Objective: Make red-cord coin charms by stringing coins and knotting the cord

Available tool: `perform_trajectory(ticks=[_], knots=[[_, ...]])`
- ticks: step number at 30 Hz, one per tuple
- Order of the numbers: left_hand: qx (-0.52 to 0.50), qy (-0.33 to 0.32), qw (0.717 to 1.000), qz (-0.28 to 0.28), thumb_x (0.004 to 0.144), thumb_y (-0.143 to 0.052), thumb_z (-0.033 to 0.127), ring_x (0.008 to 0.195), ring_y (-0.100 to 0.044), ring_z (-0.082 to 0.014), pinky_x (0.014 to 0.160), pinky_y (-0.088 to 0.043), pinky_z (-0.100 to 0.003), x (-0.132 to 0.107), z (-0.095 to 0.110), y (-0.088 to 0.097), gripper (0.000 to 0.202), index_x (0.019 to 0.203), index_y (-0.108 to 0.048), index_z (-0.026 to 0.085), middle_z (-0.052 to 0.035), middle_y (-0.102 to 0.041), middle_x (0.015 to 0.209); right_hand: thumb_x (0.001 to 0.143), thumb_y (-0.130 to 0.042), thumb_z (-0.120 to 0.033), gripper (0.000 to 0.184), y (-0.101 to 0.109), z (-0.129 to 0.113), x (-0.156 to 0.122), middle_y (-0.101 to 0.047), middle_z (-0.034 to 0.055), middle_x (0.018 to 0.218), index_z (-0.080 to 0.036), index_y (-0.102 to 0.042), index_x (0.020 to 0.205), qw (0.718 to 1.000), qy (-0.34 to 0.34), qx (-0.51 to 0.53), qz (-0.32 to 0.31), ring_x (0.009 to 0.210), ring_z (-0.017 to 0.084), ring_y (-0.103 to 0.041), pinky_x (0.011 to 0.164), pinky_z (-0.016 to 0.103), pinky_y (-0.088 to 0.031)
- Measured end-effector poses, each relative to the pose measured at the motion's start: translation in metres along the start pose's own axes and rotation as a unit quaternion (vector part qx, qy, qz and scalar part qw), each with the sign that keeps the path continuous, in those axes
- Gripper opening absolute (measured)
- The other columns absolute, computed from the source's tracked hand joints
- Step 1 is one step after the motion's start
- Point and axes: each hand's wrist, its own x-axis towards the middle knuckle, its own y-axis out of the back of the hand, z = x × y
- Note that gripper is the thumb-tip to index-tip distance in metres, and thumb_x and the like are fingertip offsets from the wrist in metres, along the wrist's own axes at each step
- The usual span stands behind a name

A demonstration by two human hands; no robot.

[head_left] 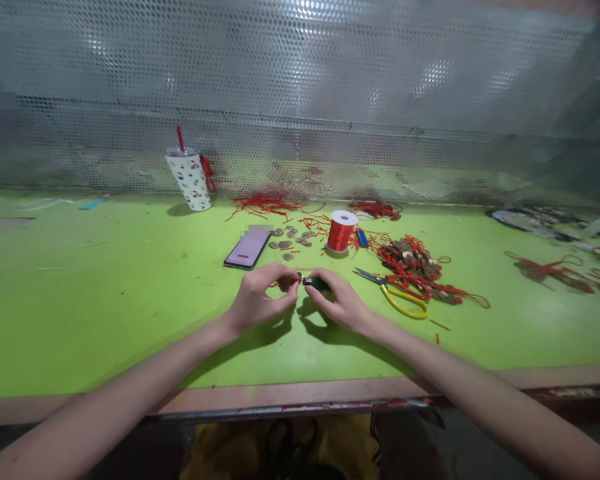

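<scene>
One red cord, likely limp, light: I'd pinch near its end. Left hand pinches it; right hand grips green lighter.

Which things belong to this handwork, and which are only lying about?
Likely job things: red cord in left hand; green lighter in right hand; white spool of red cord; yellow-handled metal scissors; round metal coins.

Probably unrelated: white patterned tumbler; rectangular lilac-screened phone.

- A sheet of perforated metal stands across the back, facing me.
- White glints scatter over its dull silver.
- Bright green tabletop, with a pale brownish front edge.
- Beneath it, deep shadow.
</scene>
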Motion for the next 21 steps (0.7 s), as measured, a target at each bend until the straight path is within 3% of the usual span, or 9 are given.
perform_trajectory(ticks=[21], knots=[[-0.003,-0.001,1.000,0.000,0.086,-0.065,0.013,0.063,-0.064,-0.0132,0.061,-0.053,-0.025,0.0008,0.0006,0.0002,0.006,0.089,-0.068,0.017,-0.0018,-0.070,0.074,0.097,-0.051,-0.045,0.027,0.0016,-0.0022,0.0004,-0.065,0.0049,0.083,-0.020,-0.059,0.091,1.000,-0.015,0.020,0.006,0.076,0.021,-0.059,0.073,0.033,-0.044]])
